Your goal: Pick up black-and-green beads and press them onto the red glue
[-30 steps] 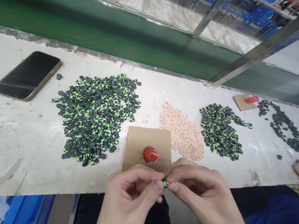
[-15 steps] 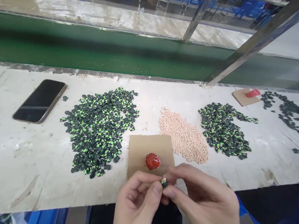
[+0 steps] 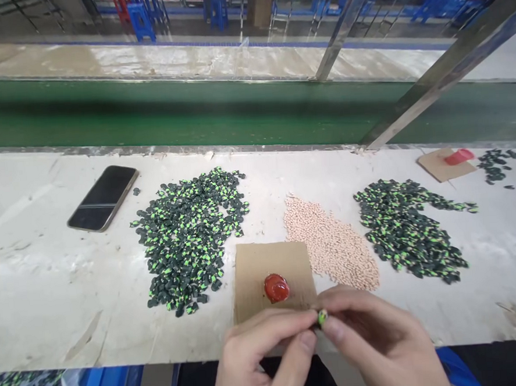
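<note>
roughly, we seem to be midway through a long run: one small black-and-green piece (image 3: 322, 317) is pinched between our two hands, just over the table's near edge, while hundreds like it lie in heaps. our left hand (image 3: 268, 355) is curled, with thumb and forefinger closed on the piece from the left. our right hand (image 3: 381, 345) meets it from the other side, fingertips pressed to the same piece and the other fingers folded loosely. we cannot tell which heap is finished and which is waiting, since the left heap (image 3: 191, 238) and the right heap (image 3: 411, 230) look alike from here. the beige pellets (image 3: 331, 247) between them are plentiful, so we judge that much is left.

the pieces are small, dark and blocky with bright green flecks, and matt like rubber or plastic. the pellets are pale, rounded and grain-like. a flat square of brown cardboard (image 3: 254, 269) lies just beyond our hands, bearing a glossy red blob (image 3: 276, 287) that looks wet, like paste. the table (image 3: 50, 299) is white, scuffed and stained. a dark, glassy phone (image 3: 103, 198) lies at the left, near the green belt (image 3: 148, 118).
</note>
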Tool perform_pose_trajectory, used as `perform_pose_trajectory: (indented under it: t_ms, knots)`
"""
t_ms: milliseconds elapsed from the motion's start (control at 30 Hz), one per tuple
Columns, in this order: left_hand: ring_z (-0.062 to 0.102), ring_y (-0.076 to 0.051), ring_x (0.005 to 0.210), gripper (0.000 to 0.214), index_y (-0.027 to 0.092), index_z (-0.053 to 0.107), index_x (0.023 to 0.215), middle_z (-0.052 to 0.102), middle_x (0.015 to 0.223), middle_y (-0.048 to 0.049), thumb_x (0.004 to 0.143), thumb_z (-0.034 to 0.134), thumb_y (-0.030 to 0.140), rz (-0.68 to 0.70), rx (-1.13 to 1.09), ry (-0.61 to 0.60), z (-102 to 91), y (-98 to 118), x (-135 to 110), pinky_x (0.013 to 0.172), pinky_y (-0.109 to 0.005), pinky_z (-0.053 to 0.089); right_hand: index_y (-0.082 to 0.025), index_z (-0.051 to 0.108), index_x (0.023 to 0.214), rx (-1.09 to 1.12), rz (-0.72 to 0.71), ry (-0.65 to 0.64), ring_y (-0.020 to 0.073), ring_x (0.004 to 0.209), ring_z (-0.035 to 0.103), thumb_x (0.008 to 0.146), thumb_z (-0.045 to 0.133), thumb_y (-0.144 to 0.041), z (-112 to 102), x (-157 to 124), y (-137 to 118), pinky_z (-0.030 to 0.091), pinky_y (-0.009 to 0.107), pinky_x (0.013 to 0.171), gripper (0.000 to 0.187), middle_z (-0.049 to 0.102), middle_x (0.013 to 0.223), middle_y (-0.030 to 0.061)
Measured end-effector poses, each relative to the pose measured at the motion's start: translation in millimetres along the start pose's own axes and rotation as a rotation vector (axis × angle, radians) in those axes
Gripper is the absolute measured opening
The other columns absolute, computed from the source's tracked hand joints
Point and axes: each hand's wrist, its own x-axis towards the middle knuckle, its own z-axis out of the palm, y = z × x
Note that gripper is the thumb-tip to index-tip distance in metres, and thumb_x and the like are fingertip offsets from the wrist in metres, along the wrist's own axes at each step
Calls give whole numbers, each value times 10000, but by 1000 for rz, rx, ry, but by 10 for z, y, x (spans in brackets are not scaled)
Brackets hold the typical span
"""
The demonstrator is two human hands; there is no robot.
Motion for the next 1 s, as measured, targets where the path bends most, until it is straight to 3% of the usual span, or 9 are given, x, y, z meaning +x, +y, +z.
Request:
perform_pose_trajectory:
  t_ms: [33, 100, 167, 233, 433, 567, 767, 900, 1000]
  knots:
    - [802, -196, 874, 200, 287, 819, 1069, 848, 989, -23, 973, 653, 234, 146, 166, -51, -90, -16, 110, 804, -264, 657, -295, 826, 825, -59, 43, 42, 213, 669, 796, 812, 835, -276, -99, 33, 46, 665, 254, 581, 25, 826, 764, 23]
    - [778, -252, 952, 267, 183, 780, 1165, 822, 1074, -111, 997, 574, 205, 374, 624, -62, -295, -35, 402, 865, -372, 654, -263, 828, 833, -274, 92, 221, 250, 688, 797, 802, 826, -402, -350, 129, 156, 670, 322, 609, 142, 829, 775, 54]
    - [758, -319, 936, 329, 113, 773, 1147, 795, 1062, -170, 1001, 479, 131, 432, 1051, -84, -477, -41, 723, 807, -482, 647, -241, 821, 851, -594, 72, 499, 278, 700, 776, 793, 790, -479, -632, 252, 276, 641, 381, 629, 247, 818, 788, 79]
    - [750, -324, 842, 295, 127, 792, 1054, 786, 1027, -154, 970, 511, 98, 415, 1172, -183, -583, -44, 990, 684, -460, 636, -223, 812, 861, -843, 42, 633, 303, 702, 745, 808, 740, -485, -892, 382, 399, 590, 420, 639, 277, 797, 767, 108]
    - [723, -326, 850, 266, 157, 781, 868, 737, 941, -125, 929, 546, 48, 362, 1320, -400, -570, -75, 1284, 653, -391, 575, -208, 768, 744, -1047, -110, 616, 333, 663, 683, 864, 551, -566, -1293, 618, 666, 517, 484, 657, 436, 778, 731, 152]
    - [706, -314, 861, 284, 181, 753, 846, 715, 942, -117, 944, 505, 82, 331, 1289, -416, -590, -105, 1334, 634, -363, 550, -182, 787, 851, -1087, -262, 485, 325, 778, 694, 934, 545, -478, -1171, 631, 636, 547, 480, 742, 392, 793, 880, 176]
    - [705, -281, 842, 294, 188, 711, 881, 711, 905, -96, 975, 432, 184, 319, 1146, -339, -637, -46, 1336, 738, -384, 574, -189, 787, 1071, -1101, -350, 98, 313, 909, 668, 987, 543, -412, -671, 644, 513, 538, 450, 814, 341, 768, 995, 143]
    - [720, -229, 814, 313, 195, 724, 1116, 730, 1000, -79, 1011, 442, 285, 279, 958, -173, -663, 64, 1138, 679, -324, 581, -209, 775, 909, -1104, -321, 21, 275, 816, 656, 979, 504, -233, -519, 669, 518, 513, 400, 746, 281, 754, 909, 123]
    - [739, -191, 765, 200, 258, 773, 962, 761, 945, -24, 941, 606, 366, 130, 604, 28, -662, 173, 959, 641, -261, 599, -228, 736, 769, -1076, -298, 4, 238, 741, 648, 946, 475, -155, -497, 682, 537, 481, 351, 676, 323, 746, 836, 94]
